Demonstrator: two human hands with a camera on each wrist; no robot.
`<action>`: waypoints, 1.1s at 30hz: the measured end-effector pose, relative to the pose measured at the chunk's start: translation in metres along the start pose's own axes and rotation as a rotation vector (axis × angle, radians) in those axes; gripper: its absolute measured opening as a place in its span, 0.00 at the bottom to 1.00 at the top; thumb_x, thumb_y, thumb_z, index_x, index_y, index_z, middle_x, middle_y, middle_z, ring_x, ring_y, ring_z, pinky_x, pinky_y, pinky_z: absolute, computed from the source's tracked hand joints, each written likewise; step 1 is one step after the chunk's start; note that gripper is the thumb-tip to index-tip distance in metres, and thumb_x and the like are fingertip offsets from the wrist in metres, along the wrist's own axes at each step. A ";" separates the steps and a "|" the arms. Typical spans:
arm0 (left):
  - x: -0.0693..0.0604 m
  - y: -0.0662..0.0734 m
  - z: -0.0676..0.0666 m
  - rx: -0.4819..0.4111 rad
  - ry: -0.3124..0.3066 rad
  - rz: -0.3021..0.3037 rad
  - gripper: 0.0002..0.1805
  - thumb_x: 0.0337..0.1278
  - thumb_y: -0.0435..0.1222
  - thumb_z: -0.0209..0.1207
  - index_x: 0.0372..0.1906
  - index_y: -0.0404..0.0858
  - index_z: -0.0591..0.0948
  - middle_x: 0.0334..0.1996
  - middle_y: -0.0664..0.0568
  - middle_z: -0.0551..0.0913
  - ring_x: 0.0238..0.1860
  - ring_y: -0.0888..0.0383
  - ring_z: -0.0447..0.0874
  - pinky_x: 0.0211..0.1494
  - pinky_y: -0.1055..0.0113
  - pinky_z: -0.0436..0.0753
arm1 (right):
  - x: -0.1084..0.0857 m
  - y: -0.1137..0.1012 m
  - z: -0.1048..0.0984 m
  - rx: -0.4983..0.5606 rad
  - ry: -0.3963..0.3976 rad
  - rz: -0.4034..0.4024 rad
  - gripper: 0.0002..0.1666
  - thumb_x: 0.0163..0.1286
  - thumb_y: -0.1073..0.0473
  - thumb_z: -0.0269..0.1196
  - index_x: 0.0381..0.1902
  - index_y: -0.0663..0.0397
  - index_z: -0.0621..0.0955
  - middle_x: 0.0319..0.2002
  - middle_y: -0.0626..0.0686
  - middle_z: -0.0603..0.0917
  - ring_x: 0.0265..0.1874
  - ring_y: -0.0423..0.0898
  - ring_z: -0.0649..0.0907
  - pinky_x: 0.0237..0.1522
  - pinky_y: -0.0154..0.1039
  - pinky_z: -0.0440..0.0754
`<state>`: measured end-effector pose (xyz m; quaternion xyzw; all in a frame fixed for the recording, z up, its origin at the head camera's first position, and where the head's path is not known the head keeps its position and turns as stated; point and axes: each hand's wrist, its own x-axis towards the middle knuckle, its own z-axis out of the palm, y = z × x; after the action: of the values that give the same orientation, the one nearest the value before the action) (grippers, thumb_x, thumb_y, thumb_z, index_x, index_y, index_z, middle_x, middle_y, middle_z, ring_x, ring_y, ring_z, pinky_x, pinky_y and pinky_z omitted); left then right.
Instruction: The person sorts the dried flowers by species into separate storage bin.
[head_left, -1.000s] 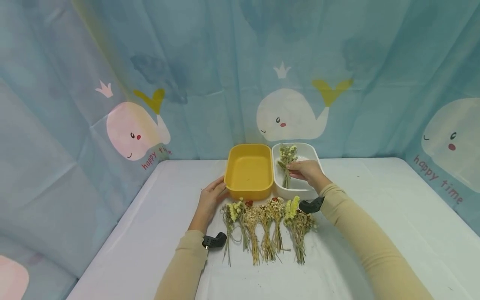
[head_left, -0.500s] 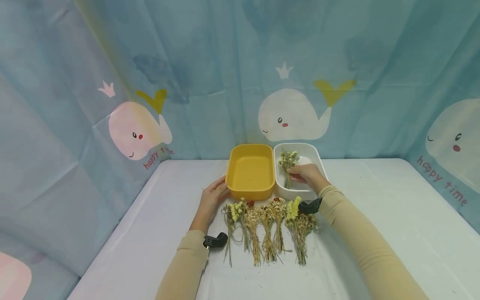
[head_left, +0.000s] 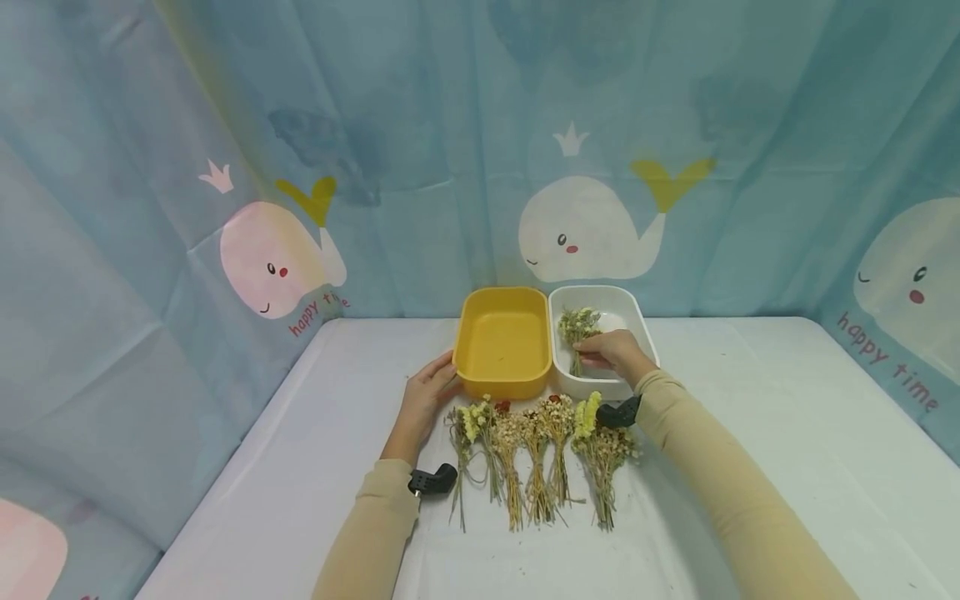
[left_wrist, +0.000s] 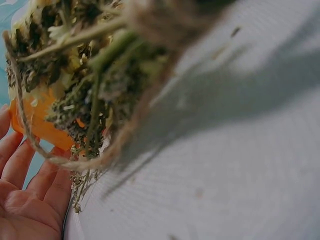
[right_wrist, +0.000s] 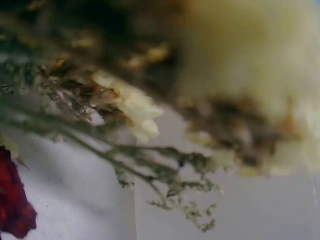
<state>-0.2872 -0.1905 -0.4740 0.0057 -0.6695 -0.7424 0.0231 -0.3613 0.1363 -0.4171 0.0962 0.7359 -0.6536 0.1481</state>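
Note:
My right hand (head_left: 617, 348) pinches the stems of a dried flower bunch (head_left: 578, 323) with small pale yellow blooms. The bunch is inside the white tub (head_left: 588, 387), heads toward the back; whether it touches the bottom I cannot tell. My left hand (head_left: 423, 402) touches the left side of the yellow tub (head_left: 504, 388), its fingers fairly straight. In the left wrist view those fingers (left_wrist: 50, 182) reach toward the orange-looking tub wall (left_wrist: 47, 125), behind a twine-tied bunch (left_wrist: 95, 75). The right wrist view has only blurred flowers (right_wrist: 135, 105); the right hand is hidden there.
Several dried flower bunches lie in a row before the tubs, among them a leftmost bunch (head_left: 459, 450), a tan bunch (head_left: 512, 467) and a rightmost bunch (head_left: 602, 467). The two tubs stand side by side on a white tabletop (head_left: 750, 375), near the whale-printed curtain (head_left: 420, 208).
My right hand has lowered the flower bunch further into the white tub, tilting its heads down. The left hand stays at the yellow tub. The whole view shifts slightly.

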 end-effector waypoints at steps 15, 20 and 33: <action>-0.001 -0.002 -0.002 -0.017 -0.016 -0.004 0.28 0.71 0.41 0.57 0.72 0.40 0.70 0.71 0.47 0.71 0.70 0.48 0.72 0.74 0.53 0.74 | -0.018 -0.007 -0.012 -0.071 -0.046 -0.079 0.26 0.68 0.66 0.65 0.60 0.77 0.76 0.25 0.46 0.89 0.27 0.37 0.89 0.48 0.37 0.90; -0.001 0.000 -0.002 -0.012 -0.018 -0.001 0.27 0.72 0.40 0.57 0.72 0.39 0.70 0.71 0.46 0.71 0.70 0.49 0.72 0.74 0.53 0.74 | -0.037 -0.016 -0.021 -0.092 -0.117 -0.138 0.27 0.71 0.62 0.63 0.62 0.76 0.74 0.28 0.44 0.89 0.30 0.36 0.89 0.52 0.38 0.88; -0.003 0.003 -0.001 -0.015 -0.018 -0.001 0.27 0.72 0.40 0.57 0.72 0.39 0.70 0.71 0.47 0.72 0.70 0.48 0.72 0.73 0.54 0.76 | -0.093 -0.016 -0.029 -0.116 -0.218 -0.177 0.29 0.71 0.61 0.63 0.62 0.77 0.73 0.33 0.45 0.90 0.36 0.36 0.90 0.51 0.36 0.89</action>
<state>-0.2842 -0.1919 -0.4713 -0.0007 -0.6641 -0.7475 0.0168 -0.2823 0.1681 -0.3674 -0.0491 0.7575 -0.6272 0.1744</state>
